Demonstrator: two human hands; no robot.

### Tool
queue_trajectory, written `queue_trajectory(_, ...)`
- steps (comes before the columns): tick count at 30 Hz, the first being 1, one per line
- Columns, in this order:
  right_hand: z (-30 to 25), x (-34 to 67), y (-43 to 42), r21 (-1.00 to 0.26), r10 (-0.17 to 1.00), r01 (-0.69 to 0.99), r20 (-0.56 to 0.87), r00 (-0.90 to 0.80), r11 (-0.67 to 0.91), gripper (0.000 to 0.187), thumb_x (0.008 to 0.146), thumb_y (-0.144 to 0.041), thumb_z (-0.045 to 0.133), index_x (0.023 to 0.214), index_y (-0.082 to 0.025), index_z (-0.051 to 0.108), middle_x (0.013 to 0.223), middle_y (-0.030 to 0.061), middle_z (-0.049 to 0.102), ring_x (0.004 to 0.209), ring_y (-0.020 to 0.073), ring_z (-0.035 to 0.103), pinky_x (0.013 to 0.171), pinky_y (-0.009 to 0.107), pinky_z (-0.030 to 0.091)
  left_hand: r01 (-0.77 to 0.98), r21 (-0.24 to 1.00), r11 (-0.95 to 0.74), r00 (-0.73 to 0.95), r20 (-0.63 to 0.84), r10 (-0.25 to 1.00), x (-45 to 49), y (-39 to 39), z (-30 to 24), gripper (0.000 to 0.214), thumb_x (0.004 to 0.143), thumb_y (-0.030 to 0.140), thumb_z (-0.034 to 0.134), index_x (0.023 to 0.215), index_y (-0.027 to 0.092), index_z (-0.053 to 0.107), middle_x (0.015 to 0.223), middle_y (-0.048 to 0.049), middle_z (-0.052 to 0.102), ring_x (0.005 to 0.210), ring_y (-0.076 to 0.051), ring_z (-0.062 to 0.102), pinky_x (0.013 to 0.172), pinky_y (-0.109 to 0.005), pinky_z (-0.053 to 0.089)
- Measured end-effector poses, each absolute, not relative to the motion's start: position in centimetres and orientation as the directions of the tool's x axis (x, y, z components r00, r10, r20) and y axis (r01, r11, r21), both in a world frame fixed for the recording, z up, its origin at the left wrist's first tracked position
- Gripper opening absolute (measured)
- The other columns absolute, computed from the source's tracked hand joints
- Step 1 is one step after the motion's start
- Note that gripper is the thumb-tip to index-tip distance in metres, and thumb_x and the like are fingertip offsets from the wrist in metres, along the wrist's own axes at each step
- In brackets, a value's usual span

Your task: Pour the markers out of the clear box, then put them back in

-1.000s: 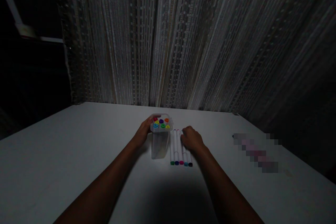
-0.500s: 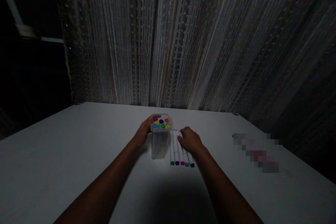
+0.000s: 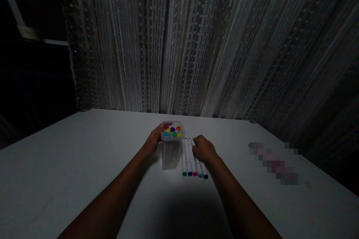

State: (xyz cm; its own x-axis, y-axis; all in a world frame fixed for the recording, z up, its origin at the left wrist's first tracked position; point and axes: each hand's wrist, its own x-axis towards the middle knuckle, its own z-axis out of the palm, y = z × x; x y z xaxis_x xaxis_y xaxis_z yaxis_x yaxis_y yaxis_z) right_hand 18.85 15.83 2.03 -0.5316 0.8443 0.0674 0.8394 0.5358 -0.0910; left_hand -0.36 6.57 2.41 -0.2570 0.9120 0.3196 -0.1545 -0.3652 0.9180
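A clear plastic container [image 3: 171, 155] stands upright on the white table, with several marker caps in red, yellow, purple, orange, blue and green showing at its top. My left hand [image 3: 153, 140] is wrapped round its left side, and the fingers behind it are partly hidden. Just right of the container, several white markers lie side by side, among them a green-capped marker [image 3: 184, 158] and a pink-capped marker [image 3: 192, 160]. My right hand [image 3: 205, 148] rests over the right-hand markers with its fingers curled at their far ends. It covers part of the light-blue-capped and black-capped ones.
The white table [image 3: 112, 138] reaches back to a striped string curtain [image 3: 179, 44]. A pixelated object [image 3: 276, 164] lies on the right of the table. Dark shadow fills the room at the left.
My right thumb has drawn in slightly to the right across the markers, and the fingers look more curled. The left hand and the container stay in place.
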Motion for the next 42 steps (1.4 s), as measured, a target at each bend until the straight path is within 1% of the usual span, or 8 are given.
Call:
queue_trajectory(6, 1.83, 18.75, 15.90, -0.122, 0.856, 0.847, 0.060, -0.514, 0.517, 0.037, 0.084, -0.022, 0.044, 0.117, -0.015, 0.059, 0.122, 0.0138, 0.055, 0.103, 0.0257, 0.059, 0.082, 0.032, 0.042, -0.145, 0.915, -0.378, -0.252, 0.335, 0.908, -0.32, 6.48, 2.57, 0.064, 0.073, 0.069, 0.054, 0.107, 0.016, 0.065, 0.101, -0.0103, 0.073, 0.098, -0.030, 0.066, 0.083, -0.038, 0.049)
queue_trajectory(13, 1.81, 18.73, 15.86, -0.129, 0.861, 0.852, 0.053, -0.506, 0.508, 0.042, 0.085, -0.023, 0.043, 0.124, -0.016, 0.056, 0.123, 0.0151, 0.054, 0.104, 0.0262, 0.060, 0.083, 0.032, 0.042, -0.141, 0.919, -0.368, -0.258, 0.325, 0.910, -0.33, 6.56, 2.55, 0.066, 0.071, 0.071, 0.055, 0.106, 0.016, 0.065, 0.102, -0.0106, 0.073, 0.099, -0.030, 0.066, 0.083, -0.038, 0.049)
queue_trajectory(20, 1.95, 18.73, 15.69, -0.152, 0.872, 0.859, 0.051, -0.487, 0.488, 0.040, 0.085, -0.024, 0.045, 0.123, -0.017, 0.056, 0.123, 0.0138, 0.054, 0.105, 0.0253, 0.059, 0.085, 0.032, 0.042, -0.141, 0.916, -0.376, -0.265, 0.331, 0.906, -0.24, 6.47, 2.60, 0.066, 0.071, 0.071, 0.055, 0.106, 0.016, 0.066, 0.101, -0.0106, 0.073, 0.099, -0.030, 0.066, 0.084, -0.039, 0.049)
queue_trajectory(24, 1.87, 18.72, 15.77, -0.153, 0.873, 0.860, 0.058, -0.484, 0.486, 0.039, 0.085, -0.024, 0.046, 0.121, -0.016, 0.056, 0.121, 0.0137, 0.055, 0.102, 0.0248, 0.060, 0.083, 0.032, 0.042, -0.159, 0.914, -0.373, -0.256, 0.326, 0.910, -0.26, 6.50, 2.52, 0.065, 0.071, 0.071, 0.055, 0.106, 0.017, 0.065, 0.101, -0.0107, 0.073, 0.097, -0.030, 0.067, 0.083, -0.038, 0.050)
queue_trajectory(36, 1.69, 18.70, 15.86, -0.154, 0.872, 0.858, 0.063, -0.486, 0.489, 0.037, 0.087, -0.024, 0.042, 0.120, -0.016, 0.057, 0.122, 0.0143, 0.055, 0.101, 0.0253, 0.060, 0.082, 0.032, 0.042, -0.157, 0.916, -0.369, -0.272, 0.320, 0.908, -0.18, 6.36, 2.65, 0.064, 0.071, 0.069, 0.056, 0.106, 0.016, 0.065, 0.099, -0.0106, 0.073, 0.096, -0.030, 0.067, 0.082, -0.039, 0.049)
queue_trajectory(42, 1.80, 18.62, 15.71, -0.177, 0.855, 0.836, 0.092, -0.511, 0.519, 0.041, 0.089, -0.031, 0.043, 0.126, -0.018, 0.055, 0.121, 0.0136, 0.054, 0.112, 0.0245, 0.053, 0.087, 0.031, 0.040, -0.153, 0.919, -0.363, -0.254, 0.319, 0.913, -0.35, 6.49, 2.43, 0.063, 0.074, 0.069, 0.053, 0.108, 0.016, 0.064, 0.102, -0.0107, 0.072, 0.098, -0.029, 0.066, 0.083, -0.038, 0.049)
